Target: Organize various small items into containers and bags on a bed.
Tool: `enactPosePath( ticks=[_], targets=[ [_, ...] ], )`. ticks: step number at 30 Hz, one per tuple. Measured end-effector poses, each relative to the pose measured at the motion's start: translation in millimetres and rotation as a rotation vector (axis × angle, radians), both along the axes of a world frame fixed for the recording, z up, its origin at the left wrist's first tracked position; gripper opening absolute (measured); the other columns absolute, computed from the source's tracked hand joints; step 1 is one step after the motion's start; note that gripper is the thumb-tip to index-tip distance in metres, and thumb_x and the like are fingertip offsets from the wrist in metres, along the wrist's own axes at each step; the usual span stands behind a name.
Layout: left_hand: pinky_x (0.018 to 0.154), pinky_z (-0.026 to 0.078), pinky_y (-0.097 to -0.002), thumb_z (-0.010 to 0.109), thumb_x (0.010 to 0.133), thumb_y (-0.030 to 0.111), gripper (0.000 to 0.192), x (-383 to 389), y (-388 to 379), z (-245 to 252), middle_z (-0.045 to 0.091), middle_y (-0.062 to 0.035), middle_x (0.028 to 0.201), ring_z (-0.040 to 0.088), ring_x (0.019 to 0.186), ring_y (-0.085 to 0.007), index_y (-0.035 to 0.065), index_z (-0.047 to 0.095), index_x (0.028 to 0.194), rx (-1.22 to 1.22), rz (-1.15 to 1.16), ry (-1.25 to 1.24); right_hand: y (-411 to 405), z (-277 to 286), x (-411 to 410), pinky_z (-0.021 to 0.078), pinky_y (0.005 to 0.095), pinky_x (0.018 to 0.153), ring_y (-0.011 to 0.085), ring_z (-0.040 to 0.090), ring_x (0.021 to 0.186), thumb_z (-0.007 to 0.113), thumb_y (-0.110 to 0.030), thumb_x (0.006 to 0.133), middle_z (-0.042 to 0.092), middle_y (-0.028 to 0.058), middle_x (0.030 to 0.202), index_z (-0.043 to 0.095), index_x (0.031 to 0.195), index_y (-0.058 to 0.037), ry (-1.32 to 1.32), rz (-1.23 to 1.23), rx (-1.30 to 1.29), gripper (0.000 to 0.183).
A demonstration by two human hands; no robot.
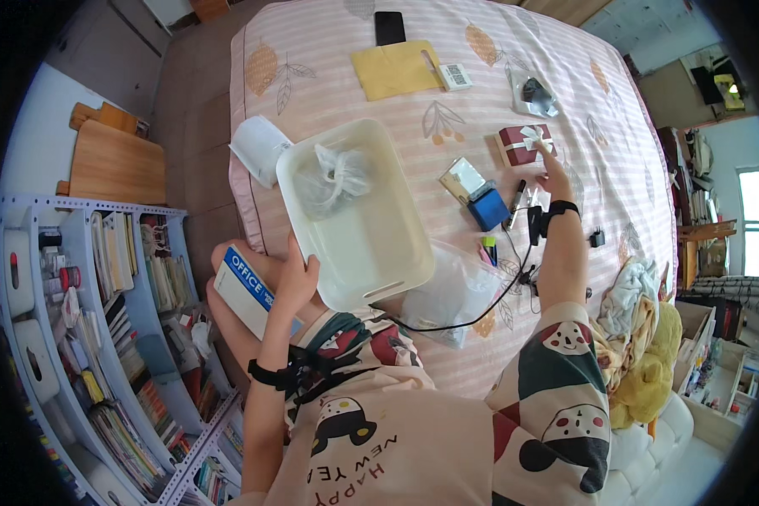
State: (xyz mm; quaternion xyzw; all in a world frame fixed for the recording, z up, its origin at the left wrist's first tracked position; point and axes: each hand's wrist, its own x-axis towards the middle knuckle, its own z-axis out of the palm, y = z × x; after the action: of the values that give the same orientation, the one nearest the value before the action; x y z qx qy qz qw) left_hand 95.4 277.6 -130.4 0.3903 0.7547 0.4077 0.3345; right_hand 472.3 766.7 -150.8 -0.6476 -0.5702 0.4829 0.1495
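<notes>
My left hand (298, 278) grips the near left edge of a cream plastic bin (379, 253), which holds a clear plastic bag (335, 180). My right hand (553, 174) reaches over the bed, a finger at the white bow of a dark red gift box (518, 155); its fingers are apart. Left of that hand lie a blue box (487, 210), a flat cream box (460, 179) and a black marker (517, 196). A book or pad with a blue cover band (250, 278) rests on my leg. A clear plastic bag (449, 291) lies beside the bin.
Farther back on the bed lie a yellow folder (395, 69), a black phone-like slab (389, 28), a small white box (456, 77) and a bagged dark item (536, 95). A white roll (259, 150) sits behind the bin. A black cable (436, 329) crosses near my lap. Shelves (101, 316) stand left.
</notes>
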Motion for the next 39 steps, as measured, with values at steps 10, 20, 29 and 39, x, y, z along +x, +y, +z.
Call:
enactPosePath(
  ticks=[10,20,29,39],
  targets=[
    [0.091,0.046,-0.0473,0.044,0.09,0.008,0.068,4,11,2,0.055,-0.0328,0.122,0.059,0.106,-0.0472,0.0094,0.009,0.149,-0.081,-0.011,0.04,17,-17,-1,0.0497,0.0353,0.075,0.0244,0.044,0.094,0.085,-0.041,0.065,0.038,0.0119,0.109,0.048,0.127,-0.0124,0.292,-0.337,-0.166,0.078],
    [0.086,0.048,-0.0489,0.044,0.089,0.009,0.068,4,7,8,0.057,-0.0327,0.117,0.061,0.097,-0.0475,0.0086,0.01,0.148,-0.093,0.017,0.061,-18,17,-50,0.0461,0.0346,0.074,0.0201,0.05,0.1,0.089,-0.036,0.062,0.051,0.0069,0.102,0.053,0.115,-0.0133,0.523,-0.572,-0.405,0.068],
    [0.092,0.047,-0.0441,0.045,0.088,0.009,0.071,-2,1,-15,0.055,-0.0284,0.126,0.062,0.105,-0.0433,0.0046,0.01,0.15,-0.01,0.093,0.024,-155,111,-147,0.0501,0.0366,0.092,0.0198,0.056,0.104,0.072,-0.023,0.084,0.058,0.0059,0.11,0.055,0.116,-0.008,1.13,-0.326,-0.235,0.04],
    [0.105,0.037,-0.0377,0.042,0.099,0.043,0.077,7,13,22,0.041,-0.032,0.14,0.05,0.125,-0.0385,-0.0052,0.009,0.149,-0.132,0.279,-0.147,-358,72,-217,0.0425,0.0392,0.096,0.0157,0.054,0.102,0.073,-0.024,0.085,0.058,-0.0005,0.109,0.056,0.115,-0.0127,0.725,-0.182,-0.629,0.037]
  ],
)
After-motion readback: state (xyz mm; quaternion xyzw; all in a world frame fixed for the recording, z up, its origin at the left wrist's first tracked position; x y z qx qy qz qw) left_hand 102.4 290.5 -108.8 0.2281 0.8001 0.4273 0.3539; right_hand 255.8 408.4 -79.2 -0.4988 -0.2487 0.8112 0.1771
